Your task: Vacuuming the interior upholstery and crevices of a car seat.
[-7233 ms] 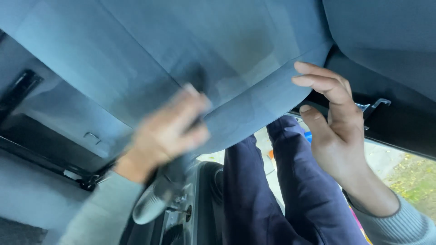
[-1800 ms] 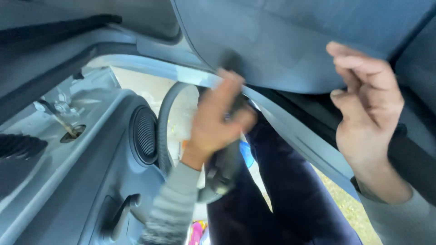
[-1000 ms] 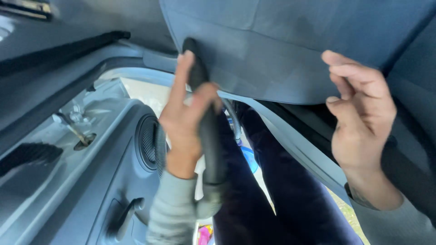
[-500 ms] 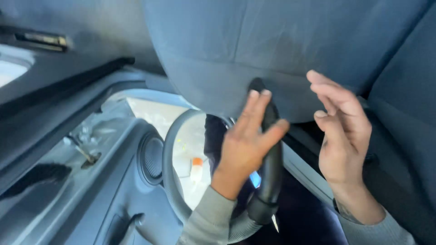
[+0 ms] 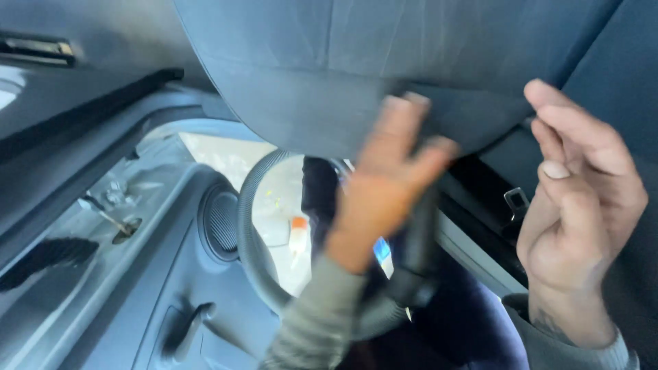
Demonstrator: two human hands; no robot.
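Since half a second ago left hand (image 5: 391, 181) slides up, blurred, gripping vacuum nozzle (image 5: 418, 253) against seat (image 5: 343, 82) — right hand (image 5: 582, 219) loose, steadying nearby.

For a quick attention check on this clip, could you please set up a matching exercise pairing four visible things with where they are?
Things:
1. left hand
2. right hand
3. door speaker
4. grey ribbed hose

Places:
A. round grille in the door panel
B. open, at the seat's right edge
C. blurred, on the black vacuum nozzle
D. curving below the seat

Pairs: 1-C, 2-B, 3-A, 4-D
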